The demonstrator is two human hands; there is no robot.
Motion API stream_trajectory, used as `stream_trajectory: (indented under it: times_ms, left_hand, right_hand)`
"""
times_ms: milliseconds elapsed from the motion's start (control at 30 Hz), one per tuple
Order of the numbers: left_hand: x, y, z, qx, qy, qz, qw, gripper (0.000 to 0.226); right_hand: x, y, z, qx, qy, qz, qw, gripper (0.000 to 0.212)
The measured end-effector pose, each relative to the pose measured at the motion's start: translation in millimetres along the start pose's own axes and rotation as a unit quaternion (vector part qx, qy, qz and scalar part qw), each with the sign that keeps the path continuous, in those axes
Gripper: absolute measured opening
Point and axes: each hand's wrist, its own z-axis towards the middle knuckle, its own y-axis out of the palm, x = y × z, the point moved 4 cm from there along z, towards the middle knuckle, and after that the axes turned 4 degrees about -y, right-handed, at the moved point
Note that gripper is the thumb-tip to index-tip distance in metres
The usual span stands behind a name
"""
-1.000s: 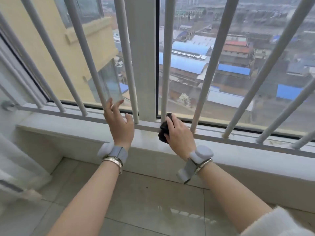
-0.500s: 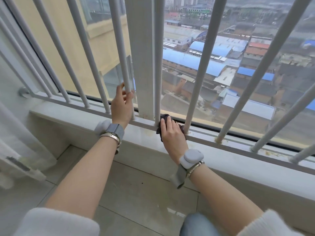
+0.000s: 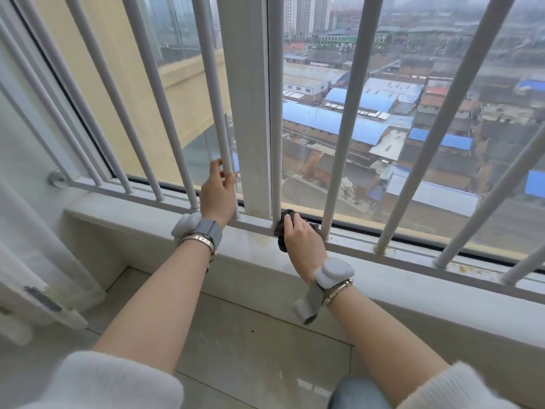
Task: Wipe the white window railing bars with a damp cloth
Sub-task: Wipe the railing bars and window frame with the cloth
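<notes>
Since the earlier frame, the left hand (image 3: pixel 218 193) has slid from open fingers beside a bar to a grip curled around one white bar (image 3: pixel 213 84) at centre frame. Right hand (image 3: pixel 302 240) presses a dark cloth (image 3: pixel 282 228), its grip clamped on it, against the bottom rail (image 3: pixel 413 255) at the foot of the next bar (image 3: pixel 275 113), lower centre, above the sill (image 3: pixel 442 287).
</notes>
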Motion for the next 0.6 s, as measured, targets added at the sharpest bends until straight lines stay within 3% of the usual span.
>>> stream_trajectory:
  times_ms: [67, 267, 367, 467, 600]
  left_hand:
    - [3, -3, 0, -0.007, -0.009, 0.008, 1.0, 0.028]
    - [4, -5, 0, -0.027, -0.008, 0.031, 0.999, 0.027]
    - [0, -6, 2, -0.032, 0.01, 0.021, 0.999, 0.026]
    - [-2, -4, 2, -0.03, 0.011, 0.008, 0.999, 0.026]
    - [0, -3, 1, -0.026, 0.018, 0.003, 0.999, 0.027]
  right_hand:
    - [1, -4, -6, 0.017, -0.021, 0.023, 0.999, 0.028]
    - [26, -24, -47, 0.082, -0.064, 0.079, 0.991, 0.058]
    - [42, -42, -62, 0.169, 0.017, 0.141, 0.975, 0.058]
    - [59, -61, -70, 0.259, 0.132, 0.22, 0.931, 0.053]
    - [63, -78, -55, 0.324, 0.199, 0.295, 0.877, 0.046]
